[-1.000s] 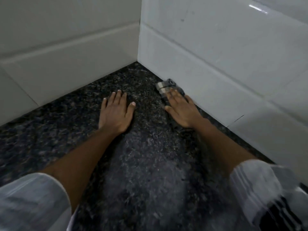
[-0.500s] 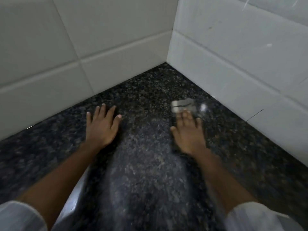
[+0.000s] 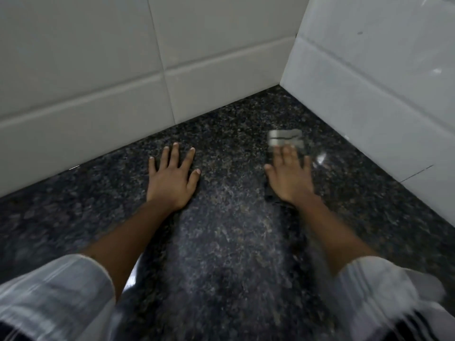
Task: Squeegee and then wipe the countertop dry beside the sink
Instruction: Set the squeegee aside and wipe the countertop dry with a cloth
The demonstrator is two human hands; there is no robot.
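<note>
The dark speckled granite countertop fills the lower view and runs into a tiled corner. My left hand lies flat on it, palm down, fingers spread, holding nothing. My right hand presses flat on a grey-and-white striped cloth, whose blurred end shows past my fingertips. The rest of the cloth is hidden under the palm. No squeegee is in view.
White wall tiles rise behind the counter and more white tiles close it on the right, meeting in a corner at the back right. My white striped sleeves fill the bottom corners.
My right hand has slid the cloth away from the right wall toward the middle of the counter. The view has swung left. My left hand stays flat in place.
</note>
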